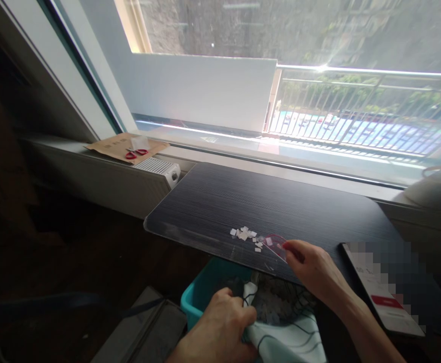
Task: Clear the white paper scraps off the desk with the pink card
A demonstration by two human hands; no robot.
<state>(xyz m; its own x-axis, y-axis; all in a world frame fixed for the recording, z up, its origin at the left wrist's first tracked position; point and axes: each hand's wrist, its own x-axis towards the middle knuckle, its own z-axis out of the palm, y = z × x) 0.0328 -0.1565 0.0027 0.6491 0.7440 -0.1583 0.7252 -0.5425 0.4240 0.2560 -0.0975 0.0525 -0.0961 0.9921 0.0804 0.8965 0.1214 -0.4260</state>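
In the head view, my right hand (311,259) is closed on a thin, see-through pink plastic piece (274,244) with a curved edge, shaped like a protractor. It lies low over the dark tabletop (220,201), its left end at a small heap of white paper bits (244,233) near the front edge. Below that edge, my left hand (224,322) is closed on a pale bag with dark lines (288,339). The bag lines a turquoise bin (192,297) with crumpled rubbish inside. My left fingertips are partly hidden.
A booklet or box with a red label (387,301) lies on the table's right side, partly blurred out. Red-handled scissors (136,153) rest on a brown paper envelope (110,147) on the sill. A white radiator (160,170) stands left of the table, with a window behind.
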